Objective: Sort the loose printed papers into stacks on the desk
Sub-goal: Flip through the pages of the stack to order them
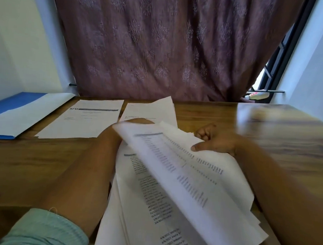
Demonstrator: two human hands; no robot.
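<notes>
The bench [42, 163] carries 2 flat sheets [86, 118] at its far edge, long axes running away from the person. The loose pile [148, 206] lies near, lengthwise too. The right hand [217, 142] pinches the lifted, blurred top sheet [182, 170]. The left hand [138, 121] is mostly hidden; its grip is unclear.

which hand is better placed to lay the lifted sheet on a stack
Right. The right hand already pinches the lifted sheet; the left hand is mostly hidden behind it.
</notes>
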